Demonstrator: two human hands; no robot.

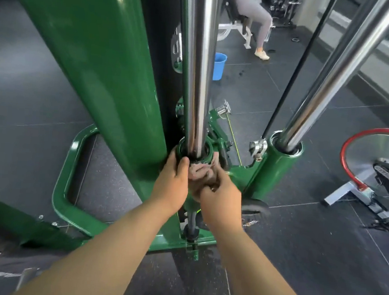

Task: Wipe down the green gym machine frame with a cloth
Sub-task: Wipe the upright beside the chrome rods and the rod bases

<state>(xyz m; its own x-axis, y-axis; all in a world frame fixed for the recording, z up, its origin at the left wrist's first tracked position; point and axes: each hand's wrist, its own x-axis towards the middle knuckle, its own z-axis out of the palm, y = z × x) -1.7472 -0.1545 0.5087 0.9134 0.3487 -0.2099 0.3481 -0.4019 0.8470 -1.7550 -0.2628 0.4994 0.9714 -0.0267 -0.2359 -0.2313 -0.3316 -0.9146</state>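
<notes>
Both hands working at centre frame, close together on one spot. Left hand [172, 180] wrapped around the green collar [194, 150] at the foot of the centre chrome guide rod [198, 66], thumb up against the collar's front. Right hand [222, 196] just at four o'clock from the left, fingers curled and pinching a bunched brownish cloth [201, 172], pressed against the collar's lower front face. Cloth mostly hidden between the two hands (extent of wrap around the collar not determinable).

Progress, as a judgement: wiping in hand at the collar near the base of the frame. Large green upright [98, 58] at ten o'clock glossy, reflections bright; cleaned or merely shiny, cannot tell. Green base loop [68, 172] at eight o'clock and second green sleeve [278, 168] at three o'clock not in contact with the cloth. Lower crossbar [170, 241] at six o'clock likewise untouched at present. Remaining work likely: base members, second sleeve, brackets behind the rod.

Blue bucket [219, 65] standing on the floor at twelve o'clock, well apart. Seated person [257, 17] at one o'clock. Red-rimmed flywheel [374, 152] at three o'clock.
</notes>
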